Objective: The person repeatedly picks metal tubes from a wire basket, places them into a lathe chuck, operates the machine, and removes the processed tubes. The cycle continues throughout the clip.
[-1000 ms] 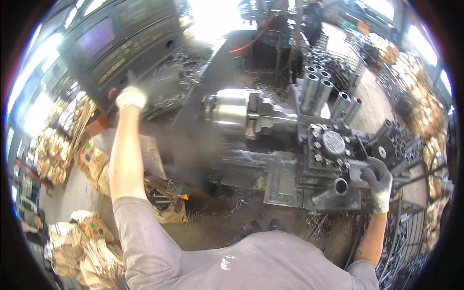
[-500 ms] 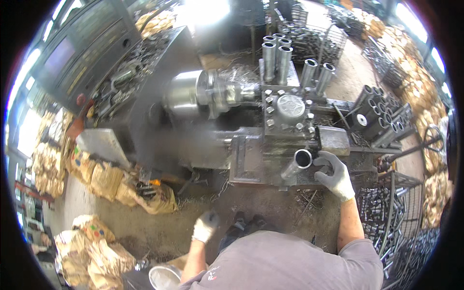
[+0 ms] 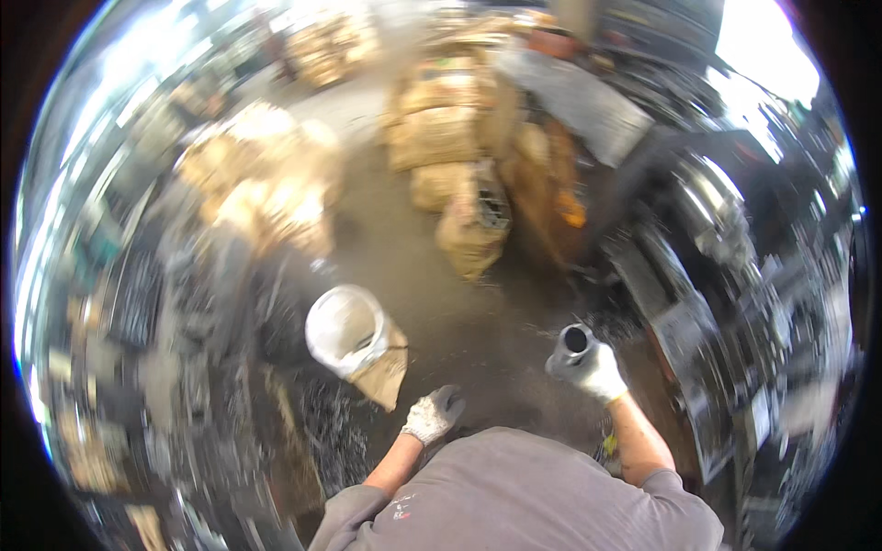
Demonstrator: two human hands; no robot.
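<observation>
In my right hand (image 3: 597, 371), gloved in white with grey fingers, is a short metal tube (image 3: 576, 339). Its dark round opening faces up, and the fingers wrap round its wall. My left hand (image 3: 434, 415), in the same kind of glove, hangs low in front of my body with its fingers curled closed; nothing shows in it. Left of and beyond that hand stands a white round bucket (image 3: 341, 323), its inside partly visible. A tan sack (image 3: 381, 375) rests against the bucket's near right side.
Tan woven sacks (image 3: 439, 138) line the floor ahead, one open with metal pieces (image 3: 493, 204) in it. More sacks (image 3: 262, 179) are heaped farther left. The metal lathe (image 3: 712, 207) stands close along my right. Much of the outer view is smeared by motion.
My view has swung left, away from the lathe, which now lies at the right. My right hand, apart from the tube before, now grips it and has lifted it off the machine.
</observation>
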